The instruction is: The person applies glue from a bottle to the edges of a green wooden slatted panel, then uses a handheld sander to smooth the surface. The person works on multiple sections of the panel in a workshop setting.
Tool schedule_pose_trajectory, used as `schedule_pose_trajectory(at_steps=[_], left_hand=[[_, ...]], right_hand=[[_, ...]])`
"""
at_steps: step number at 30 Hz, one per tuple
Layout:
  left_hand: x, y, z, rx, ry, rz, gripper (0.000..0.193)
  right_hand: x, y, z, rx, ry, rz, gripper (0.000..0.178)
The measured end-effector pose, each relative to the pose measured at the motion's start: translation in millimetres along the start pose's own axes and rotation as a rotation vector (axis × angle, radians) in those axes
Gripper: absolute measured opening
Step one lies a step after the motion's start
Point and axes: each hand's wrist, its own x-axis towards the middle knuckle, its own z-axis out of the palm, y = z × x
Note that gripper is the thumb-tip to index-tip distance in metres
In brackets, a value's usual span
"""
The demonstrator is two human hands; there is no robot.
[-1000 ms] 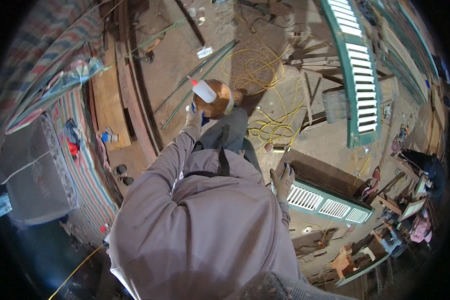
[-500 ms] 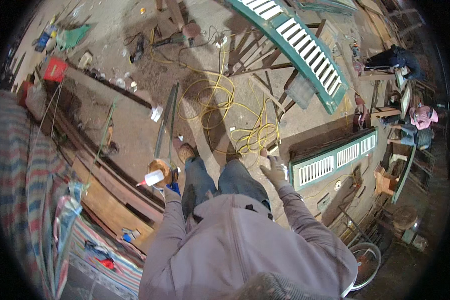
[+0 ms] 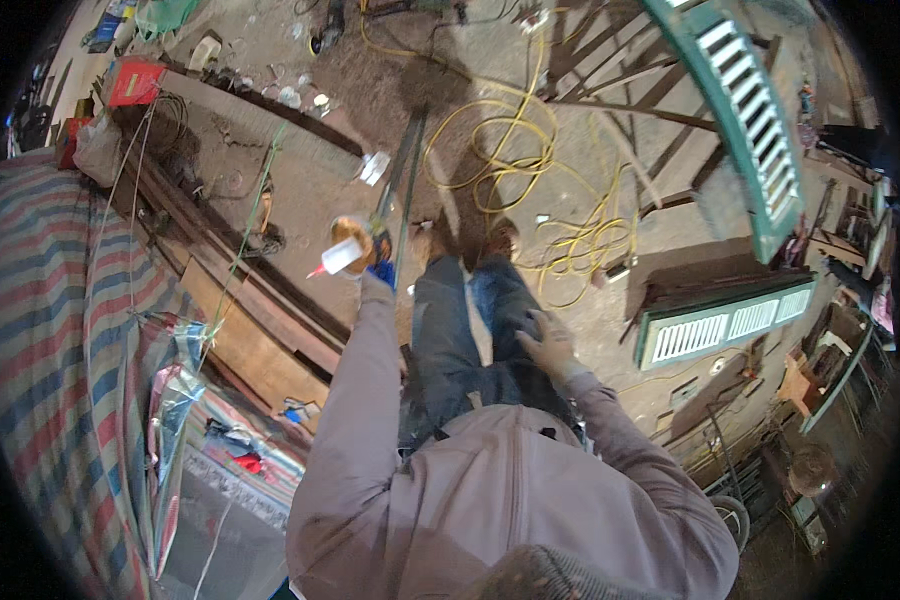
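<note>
My left hand (image 3: pixel 378 279), partly hidden by its load, is closed round a round container (image 3: pixel 378 240) with brown contents. A translucent white bottle (image 3: pixel 342 256) with a red tip lies across the container's top. Something blue (image 3: pixel 382 271) shows at my left fingers; I cannot make out whether it is part of a tool or a glove. In front of my right thigh hangs my right hand (image 3: pixel 551 346), its fingers apart and nothing in them.
Yellow cable (image 3: pixel 570 240) lies in loops on the floor ahead. Green-framed white louvred panels (image 3: pixel 725 325) stand at the right, a curved one (image 3: pixel 750 110) farther off. Long boards (image 3: pixel 255 330) and a striped tarp (image 3: pixel 60 350) line the left. A red box (image 3: pixel 135 82) sits far left.
The view has shifted, so the cable and louvred panels sit farther right. My right hand has come in from beside the louvred panel to my thigh. The left still holds the container.
</note>
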Motion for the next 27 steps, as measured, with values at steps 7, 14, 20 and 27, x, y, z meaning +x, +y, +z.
schedule_pose_trajectory(at_steps=[7,14,20,27], left_hand=[[158.9,-49.3,95.1,-0.284,0.086,-0.298,0.033],[354.8,-89.3,104.6,-0.257,-0.003,-0.190,0.033],[440.3,-111.4,78.9,-0.277,0.001,-0.173,0.034],[354.4,-122.4,35.9,-0.354,0.191,-0.330,0.035]], right_hand=[[93.8,110.3,29.5,0.276,0.350,0.280,0.049],[223.3,103.4,82.7,0.154,0.537,0.204,0.052],[262.0,98.3,86.7,0.028,0.489,0.115,0.054],[265.9,66.7,90.7,-0.082,0.289,0.294,0.061]])
